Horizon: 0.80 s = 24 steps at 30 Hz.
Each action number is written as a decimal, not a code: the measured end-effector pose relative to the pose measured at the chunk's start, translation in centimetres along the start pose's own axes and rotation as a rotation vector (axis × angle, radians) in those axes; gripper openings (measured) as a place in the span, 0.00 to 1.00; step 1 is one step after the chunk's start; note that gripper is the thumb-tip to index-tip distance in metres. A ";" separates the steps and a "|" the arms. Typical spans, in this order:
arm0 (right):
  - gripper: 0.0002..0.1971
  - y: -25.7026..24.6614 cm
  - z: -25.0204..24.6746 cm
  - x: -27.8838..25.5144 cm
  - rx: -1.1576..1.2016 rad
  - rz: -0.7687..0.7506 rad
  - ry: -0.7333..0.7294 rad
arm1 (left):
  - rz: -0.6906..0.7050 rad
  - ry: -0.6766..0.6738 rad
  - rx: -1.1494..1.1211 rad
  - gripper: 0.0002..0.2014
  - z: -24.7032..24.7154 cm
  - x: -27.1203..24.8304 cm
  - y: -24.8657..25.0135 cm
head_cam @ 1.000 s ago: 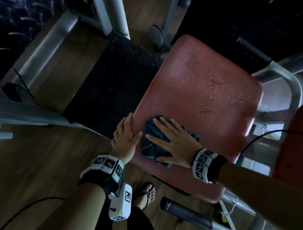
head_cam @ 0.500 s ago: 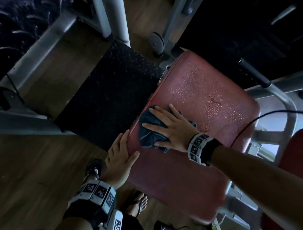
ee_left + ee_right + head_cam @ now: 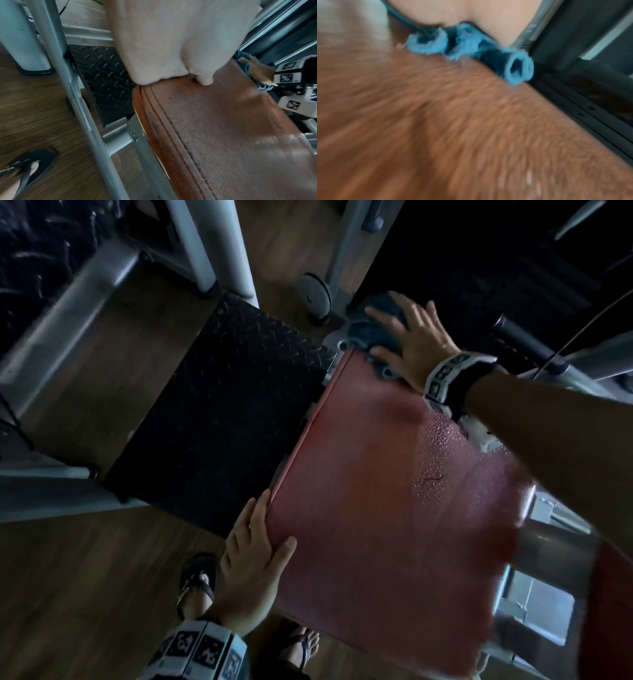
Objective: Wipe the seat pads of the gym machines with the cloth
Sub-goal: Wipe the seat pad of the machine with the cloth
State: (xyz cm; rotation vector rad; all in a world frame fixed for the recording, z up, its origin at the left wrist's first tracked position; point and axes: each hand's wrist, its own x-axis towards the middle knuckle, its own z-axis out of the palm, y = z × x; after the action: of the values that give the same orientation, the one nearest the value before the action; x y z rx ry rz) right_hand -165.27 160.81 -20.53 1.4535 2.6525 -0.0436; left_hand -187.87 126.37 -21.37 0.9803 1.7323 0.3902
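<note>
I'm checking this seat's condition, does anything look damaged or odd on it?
The red seat pad has a small dark cut-like mark amid droplets on its unwiped right side. The cloth, under the right hand, overhangs the far corner.

I see a black tread plate [image 3: 219, 409] on wood floor [image 3: 78, 594], grey frame tubes [image 3: 72, 86] around it, sandalled feet [image 3: 197, 580] below, a black grip [image 3: 524, 337].

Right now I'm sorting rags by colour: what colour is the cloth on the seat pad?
Blue, teal-tinged; the cloth shows best in the right wrist view.
</note>
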 end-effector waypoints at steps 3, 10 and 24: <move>0.33 1.9 0.4 1.3 0.097 0.197 -0.007 | 0.014 0.016 0.004 0.40 0.3 0.1 -0.3; 0.32 0.4 1.4 1.7 0.142 0.444 -0.004 | -0.011 -0.041 0.034 0.42 0.0 0.6 -0.4; 0.36 -14.3 3.0 -15.5 0.224 0.161 0.014 | -0.075 -0.015 0.126 0.45 -0.1 0.8 1.2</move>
State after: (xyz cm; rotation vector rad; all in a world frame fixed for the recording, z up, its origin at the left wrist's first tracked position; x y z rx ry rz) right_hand -168.78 139.83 -22.14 1.7348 2.6012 -0.3269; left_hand -187.56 127.72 -21.02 1.0021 1.7919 0.2267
